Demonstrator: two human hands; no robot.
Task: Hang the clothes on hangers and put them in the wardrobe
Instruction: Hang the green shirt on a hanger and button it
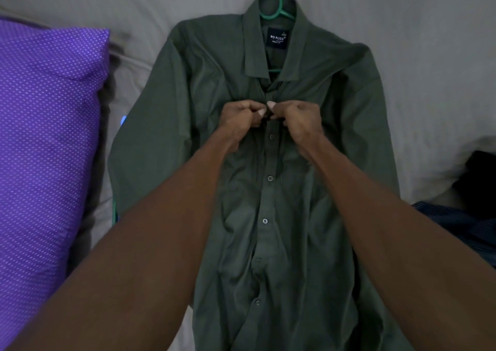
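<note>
Your forearms reach over the green shirt (pixel 268 216) (already on its hanger (pixel 280 7)); left hand (pixel 241 117) and right hand (pixel 298 120) pinch the placket, buttons below your fingers.

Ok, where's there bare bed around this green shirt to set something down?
Bare sheet lies right of the shirt, above the dark clothes, and top left above the purple pillow. The strip between pillow and shirt sleeve is narrow. The middle is crowded: left hand and right hand pinch the placket.
</note>
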